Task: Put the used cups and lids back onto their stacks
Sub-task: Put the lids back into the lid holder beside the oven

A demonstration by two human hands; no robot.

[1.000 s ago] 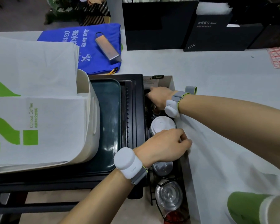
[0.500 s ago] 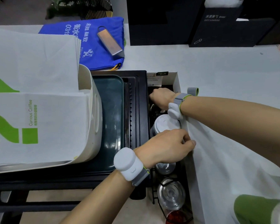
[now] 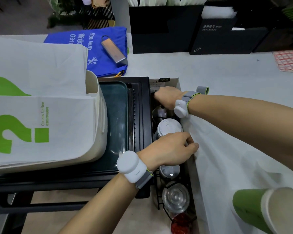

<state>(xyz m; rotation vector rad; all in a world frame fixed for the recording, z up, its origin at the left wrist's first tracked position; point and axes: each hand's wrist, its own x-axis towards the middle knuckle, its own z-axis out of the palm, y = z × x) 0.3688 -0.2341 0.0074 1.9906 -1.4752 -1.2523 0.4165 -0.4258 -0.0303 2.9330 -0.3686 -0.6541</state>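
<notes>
Little has changed: the left hand stays curled over the white lid stack, the right hand still reaches deep, grip hidden, so restacking continues.

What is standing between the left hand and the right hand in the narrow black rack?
In the head view, a stack of white lids stands between the left hand and the right hand, with a dark shiny lid stack just beyond it.

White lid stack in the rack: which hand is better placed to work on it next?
Left, probably. The left hand sits right at the white lid stack, fingers curled beside it. The right hand reaches past it into the far end of the rack.
</notes>
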